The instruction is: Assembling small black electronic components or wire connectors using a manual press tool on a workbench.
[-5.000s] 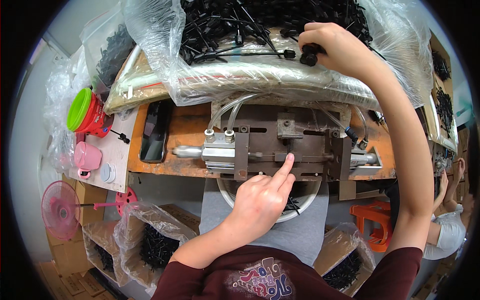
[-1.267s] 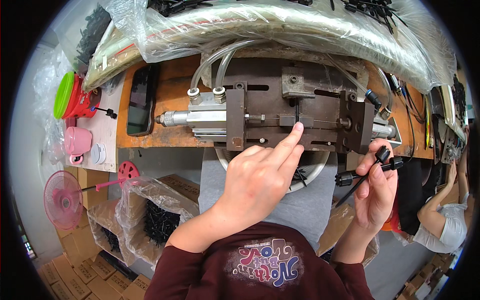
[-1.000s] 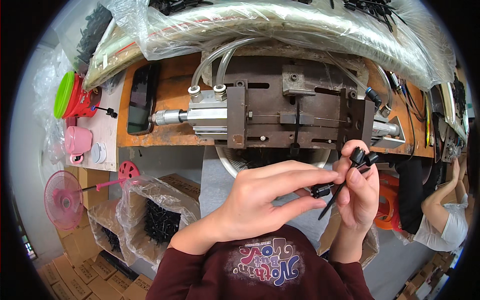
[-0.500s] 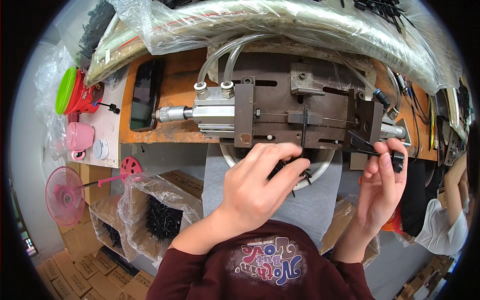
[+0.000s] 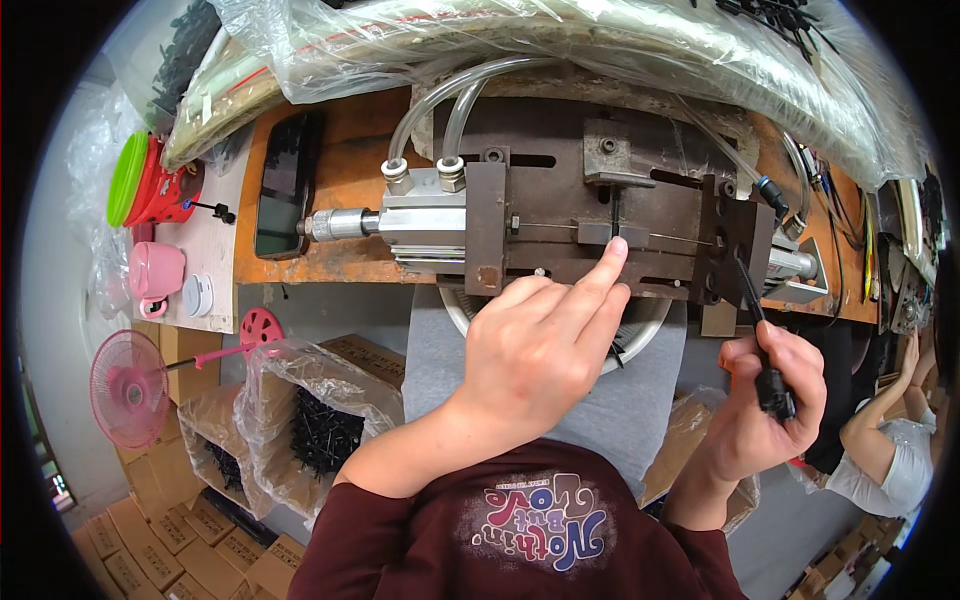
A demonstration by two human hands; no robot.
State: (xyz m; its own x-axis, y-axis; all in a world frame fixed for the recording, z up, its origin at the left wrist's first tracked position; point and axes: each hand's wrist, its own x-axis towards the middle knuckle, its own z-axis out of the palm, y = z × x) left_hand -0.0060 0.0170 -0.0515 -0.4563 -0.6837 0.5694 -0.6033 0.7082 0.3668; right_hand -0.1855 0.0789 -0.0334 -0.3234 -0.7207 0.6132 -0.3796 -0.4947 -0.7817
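Note:
My left hand [image 5: 540, 350] reaches over the front of a metal fixture, index finger stretched out and its tip on a thin black stick-like piece [image 5: 615, 205]. That piece lies across a small dark block [image 5: 594, 233] at the fixture's middle, below a bolted metal stop [image 5: 607, 150]. My left hand grips nothing. To the right, my right hand [image 5: 785, 385] is closed around slim black plastic parts [image 5: 772, 385]. One thin shaft of them points up toward the fixture's right end block [image 5: 740, 240]. How many it holds cannot be told.
An air cylinder [image 5: 425, 225] with clear hoses sits on the fixture's left. A phone [image 5: 285, 190], pink cup [image 5: 157, 270] and red tub [image 5: 165, 185] stand farther left. A white-rimmed basin [image 5: 650, 335] is under the bench edge. Bags of black parts [image 5: 325, 430] stand lower left.
My left hand has gone from pinching the black piece to touching it with a stretched index finger, slightly farther right. My right hand has lowered and turned its parts more upright.

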